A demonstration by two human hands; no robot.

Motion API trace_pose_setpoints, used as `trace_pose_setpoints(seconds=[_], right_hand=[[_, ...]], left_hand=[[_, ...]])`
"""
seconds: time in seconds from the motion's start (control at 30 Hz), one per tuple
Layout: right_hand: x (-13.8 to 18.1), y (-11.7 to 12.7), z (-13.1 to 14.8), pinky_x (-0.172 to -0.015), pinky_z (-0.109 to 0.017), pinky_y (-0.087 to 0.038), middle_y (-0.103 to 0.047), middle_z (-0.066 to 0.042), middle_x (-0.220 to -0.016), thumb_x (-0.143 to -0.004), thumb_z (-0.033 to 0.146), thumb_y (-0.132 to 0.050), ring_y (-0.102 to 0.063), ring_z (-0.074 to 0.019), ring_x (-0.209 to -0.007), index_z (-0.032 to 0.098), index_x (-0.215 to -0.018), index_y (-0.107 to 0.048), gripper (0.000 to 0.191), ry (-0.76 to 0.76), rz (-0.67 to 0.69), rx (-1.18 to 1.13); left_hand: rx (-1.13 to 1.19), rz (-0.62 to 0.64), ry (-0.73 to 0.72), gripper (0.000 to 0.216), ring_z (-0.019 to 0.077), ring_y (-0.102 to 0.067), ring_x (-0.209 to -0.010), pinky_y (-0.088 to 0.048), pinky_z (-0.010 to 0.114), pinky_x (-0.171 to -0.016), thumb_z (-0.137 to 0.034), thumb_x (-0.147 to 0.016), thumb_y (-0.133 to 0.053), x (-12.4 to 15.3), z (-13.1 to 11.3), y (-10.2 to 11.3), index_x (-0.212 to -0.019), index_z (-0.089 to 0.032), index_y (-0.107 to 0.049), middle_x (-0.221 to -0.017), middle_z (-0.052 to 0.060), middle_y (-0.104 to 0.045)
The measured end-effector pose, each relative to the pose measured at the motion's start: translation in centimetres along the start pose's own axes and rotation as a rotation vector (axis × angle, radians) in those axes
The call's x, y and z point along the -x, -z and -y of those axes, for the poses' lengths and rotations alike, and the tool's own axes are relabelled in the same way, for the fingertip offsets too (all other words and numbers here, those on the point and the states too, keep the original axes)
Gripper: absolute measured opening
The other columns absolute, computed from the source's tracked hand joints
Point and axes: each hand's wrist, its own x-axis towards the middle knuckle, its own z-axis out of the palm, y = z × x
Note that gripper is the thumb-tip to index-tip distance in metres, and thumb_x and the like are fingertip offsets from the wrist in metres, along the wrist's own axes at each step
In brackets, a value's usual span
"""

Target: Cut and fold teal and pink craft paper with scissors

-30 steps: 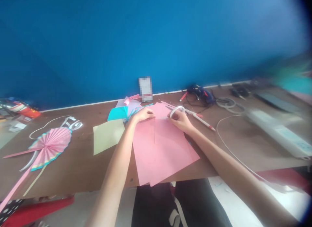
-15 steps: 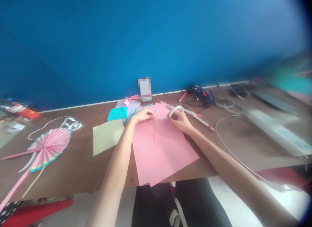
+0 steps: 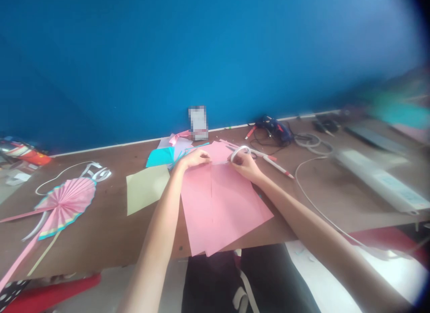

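Note:
Pink paper sheets (image 3: 221, 205) lie stacked on the brown table (image 3: 110, 232), their near ends hanging over the table's front edge. My left hand (image 3: 195, 159) rests on the far left part of the top sheet, fingers curled down against it. My right hand (image 3: 244, 164) is closed on a white tape roll (image 3: 239, 151) at the sheet's far right edge. A short bit of tape seems to run from the roll toward my left hand.
A pale green sheet (image 3: 147, 193) and turquoise paper (image 3: 160, 157) lie to the left. A pink pleated paper fan (image 3: 63, 204) sits far left. Pens (image 3: 275, 165), a dark glue gun (image 3: 273, 126) with cables, a white cord (image 3: 316, 205) and a long white box (image 3: 379, 183) lie to the right.
Both hands stay at the far edge of the pink paper; my right hand with the tape roll has edged slightly left. The view has shifted a little.

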Motion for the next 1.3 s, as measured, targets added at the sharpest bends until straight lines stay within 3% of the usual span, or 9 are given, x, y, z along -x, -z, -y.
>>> trace_pose_setpoints(seconds=[0.23, 0.4, 0.6, 1.3], right_hand=[[0.0, 0.0, 0.0, -0.063, -0.03, -0.046, -0.059, -0.002, -0.072, -0.075, 0.029, -0.062, -0.055, -0.0159, -0.066, 0.017, -0.082, -0.061, 0.014, 0.007, 0.01, 0.016], [0.0, 0.0, -0.1, -0.064, -0.03, -0.047, -0.06, -0.002, -0.074, -0.074, 0.03, -0.062, -0.056, -0.016, -0.067, 0.017, -0.083, -0.062, 0.016, -0.003, 0.017, 0.008], [-0.2, 0.0, -0.4, -0.063, -0.031, -0.047, -0.06, -0.002, -0.072, -0.074, 0.036, -0.065, -0.055, -0.0162, -0.065, 0.017, -0.083, -0.063, 0.02, 0.001, -0.006, 0.004], [-0.1, 0.0, 0.1, -0.062, -0.03, -0.045, -0.058, -0.003, -0.073, -0.076, 0.042, -0.066, -0.054, -0.0162, -0.066, 0.016, -0.085, -0.063, 0.027, -0.004, 0.039, -0.036]], left_hand=[[-0.009, 0.016, 0.015, 0.033, 0.0162, -0.061, -0.08, -0.043, 0.025, -0.071, -0.048, -0.074, -0.063, -0.1, 0.1, 0.0, -0.083, -0.016, -0.069, -0.089, 0.004, -0.071], [0.043, 0.049, -0.049, 0.029, 0.0165, -0.063, -0.088, -0.046, 0.028, -0.08, -0.036, -0.072, -0.068, -0.1, 0.4, 0.0, -0.093, -0.015, -0.067, -0.096, 0.007, -0.07], [-0.016, 0.104, -0.07, 0.035, 0.0156, -0.062, -0.083, -0.048, 0.027, -0.074, -0.026, -0.066, -0.071, -0.5, 1.1, 0.0, -0.099, -0.013, -0.065, -0.094, 0.009, -0.069], [-0.003, 0.086, -0.11, 0.031, 0.0153, -0.062, -0.083, -0.048, 0.027, -0.075, -0.029, -0.069, -0.069, -1.2, 2.2, -0.2, -0.096, -0.013, -0.066, -0.093, 0.008, -0.068]])
